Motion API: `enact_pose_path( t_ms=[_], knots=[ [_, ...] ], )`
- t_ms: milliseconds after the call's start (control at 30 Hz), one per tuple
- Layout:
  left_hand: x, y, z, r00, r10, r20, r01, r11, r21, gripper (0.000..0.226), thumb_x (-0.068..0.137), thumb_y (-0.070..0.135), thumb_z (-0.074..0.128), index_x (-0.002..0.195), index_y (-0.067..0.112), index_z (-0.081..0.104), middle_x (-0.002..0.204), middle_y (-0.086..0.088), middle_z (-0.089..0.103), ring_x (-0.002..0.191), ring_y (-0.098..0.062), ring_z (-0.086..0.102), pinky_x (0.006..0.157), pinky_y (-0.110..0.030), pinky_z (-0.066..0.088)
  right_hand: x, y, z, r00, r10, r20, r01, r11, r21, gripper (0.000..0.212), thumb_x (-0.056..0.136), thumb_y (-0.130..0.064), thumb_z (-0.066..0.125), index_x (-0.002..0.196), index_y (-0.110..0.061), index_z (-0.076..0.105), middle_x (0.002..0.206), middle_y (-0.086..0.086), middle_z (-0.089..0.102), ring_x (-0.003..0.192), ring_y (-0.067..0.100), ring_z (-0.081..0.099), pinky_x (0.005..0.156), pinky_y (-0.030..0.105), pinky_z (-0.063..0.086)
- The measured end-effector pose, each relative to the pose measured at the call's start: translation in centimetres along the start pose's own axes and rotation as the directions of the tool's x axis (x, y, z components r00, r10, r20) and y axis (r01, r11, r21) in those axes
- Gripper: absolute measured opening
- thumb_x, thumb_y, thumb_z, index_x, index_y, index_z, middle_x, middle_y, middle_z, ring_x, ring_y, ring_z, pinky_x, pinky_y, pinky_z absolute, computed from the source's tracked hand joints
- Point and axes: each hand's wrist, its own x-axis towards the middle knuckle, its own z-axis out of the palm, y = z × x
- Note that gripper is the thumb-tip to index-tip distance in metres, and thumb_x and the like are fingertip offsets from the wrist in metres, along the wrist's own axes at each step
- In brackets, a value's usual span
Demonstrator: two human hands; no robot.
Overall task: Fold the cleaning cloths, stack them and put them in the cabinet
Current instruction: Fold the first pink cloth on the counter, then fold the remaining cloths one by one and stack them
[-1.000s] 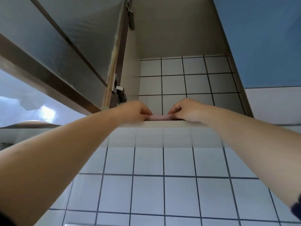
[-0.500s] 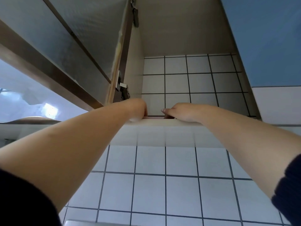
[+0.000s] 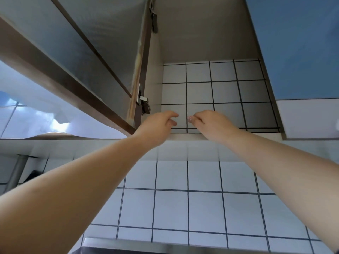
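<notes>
Head view: an open wall cabinet (image 3: pixel 207 33) is seen from below.
Materials: smooth pale side walls, a back of square white tiles with dark grout, a frosted door (image 3: pixel 82 52) in a brown frame, two metal hinges.
Hands: two are raised at the cabinet's near edge; left hand (image 3: pixel 157 123) and right hand (image 3: pixel 211 123) are loosely curled, nothing held.
Cloths: none can be seen; the shelf surface is hidden.
Change: the pink cloth edge pinched a second ago is gone from sight, and both hands are lifted clear.
</notes>
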Motion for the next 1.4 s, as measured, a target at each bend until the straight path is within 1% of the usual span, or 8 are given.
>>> enact_pose_path(
  t_ms=[100, 233, 333, 433, 667, 867, 1033, 1400],
  knots=[
    [-3.1, 0.6, -0.1, 0.985, -0.015, -0.172, -0.029, 0.968, -0.250, 0.039, 0.098, 0.013, 0.033, 0.131, 0.025, 0.049, 0.110, 0.010, 0.065, 0.108, -0.005, 0.057, 0.086, -0.011, 0.042, -2.5, -1.0, -0.8, 0.996, 0.018, -0.090, 0.001, 0.979, 0.203, 0.036, 0.098, -0.040, 0.040, 0.104, -0.016, 0.066, 0.103, 0.002, 0.065, 0.099, 0.022, 0.058, 0.084, 0.033, 0.047],
    [-8.3, 0.9, 0.1, 0.973, -0.178, -0.146, 0.059, 0.805, -0.590, 0.037, 0.099, 0.012, 0.033, 0.128, 0.024, 0.052, 0.100, 0.016, 0.065, 0.098, 0.003, 0.060, 0.086, -0.018, 0.045, -7.6, -2.5, -1.7, 0.988, 0.152, -0.003, -0.131, 0.865, 0.485, 0.027, 0.096, -0.030, 0.051, 0.119, -0.023, 0.062, 0.107, -0.011, 0.060, 0.098, 0.003, 0.053, 0.077, 0.004, 0.038],
    [-12.8, 0.5, 0.7, 0.966, -0.254, -0.050, 0.146, 0.695, -0.704, 0.034, 0.100, 0.014, 0.033, 0.123, 0.027, 0.054, 0.105, 0.014, 0.066, 0.101, -0.001, 0.061, 0.092, -0.026, 0.047, -11.6, -3.2, -1.7, 0.964, 0.254, 0.078, -0.250, 0.765, 0.593, 0.026, 0.095, -0.024, 0.052, 0.120, -0.023, 0.060, 0.109, -0.008, 0.060, 0.107, 0.007, 0.056, 0.097, 0.026, 0.046],
    [-17.4, 0.0, 1.4, 0.948, -0.315, 0.039, 0.234, 0.611, -0.756, 0.033, 0.100, 0.012, 0.035, 0.120, 0.028, 0.056, 0.107, 0.011, 0.068, 0.103, -0.005, 0.063, 0.098, -0.033, 0.047, -16.0, -4.6, -1.4, 0.932, 0.299, 0.204, -0.359, 0.690, 0.629, 0.026, 0.096, -0.023, 0.050, 0.121, -0.026, 0.058, 0.112, -0.008, 0.059, 0.114, 0.010, 0.056, 0.100, 0.038, 0.048],
    [-27.8, 0.7, 2.5, 0.895, -0.401, 0.194, 0.376, 0.446, -0.812, 0.028, 0.097, 0.014, 0.046, 0.119, 0.025, 0.058, 0.108, 0.006, 0.071, 0.104, -0.010, 0.066, 0.099, -0.038, 0.048, -26.4, -10.8, 0.1, 0.813, 0.359, 0.459, -0.570, 0.328, 0.753, 0.020, 0.096, -0.021, 0.052, 0.105, -0.037, 0.058, 0.119, -0.002, 0.061, 0.105, 0.005, 0.062, 0.088, 0.034, 0.056],
    [-36.8, 1.5, 1.5, 0.849, -0.480, 0.221, 0.452, 0.442, -0.774, 0.026, 0.095, 0.014, 0.050, 0.115, 0.027, 0.060, 0.108, 0.003, 0.071, 0.104, -0.013, 0.066, 0.098, -0.039, 0.047, -34.5, -15.2, 1.0, 0.758, 0.307, 0.576, -0.637, 0.153, 0.756, 0.027, 0.095, -0.015, 0.052, 0.109, -0.037, 0.059, 0.112, -0.006, 0.064, 0.104, 0.004, 0.063, 0.086, 0.034, 0.057],
    [-44.1, 2.2, 1.0, 0.737, -0.614, 0.283, 0.614, 0.433, -0.660, 0.029, 0.094, 0.014, 0.052, 0.120, 0.023, 0.058, 0.109, 0.003, 0.071, 0.103, -0.010, 0.066, 0.098, -0.038, 0.049, -40.5, -18.1, 2.3, 0.676, 0.213, 0.705, -0.720, -0.008, 0.694, 0.029, 0.096, -0.011, 0.049, 0.119, -0.028, 0.058, 0.115, -0.004, 0.064, 0.106, 0.007, 0.063, 0.085, 0.033, 0.057],
    [-57.8, 11.8, -2.3, 0.389, -0.909, 0.150, 0.822, 0.268, -0.503, 0.029, 0.094, 0.015, 0.052, 0.123, 0.021, 0.057, 0.110, 0.007, 0.070, 0.100, -0.005, 0.066, 0.096, -0.034, 0.050, -50.6, -23.3, -0.5, 0.558, -0.177, 0.811, -0.830, -0.103, 0.548, 0.032, 0.096, -0.011, 0.050, 0.122, -0.029, 0.053, 0.117, -0.005, 0.061, 0.111, 0.009, 0.060, 0.088, 0.034, 0.055]
  ],
)
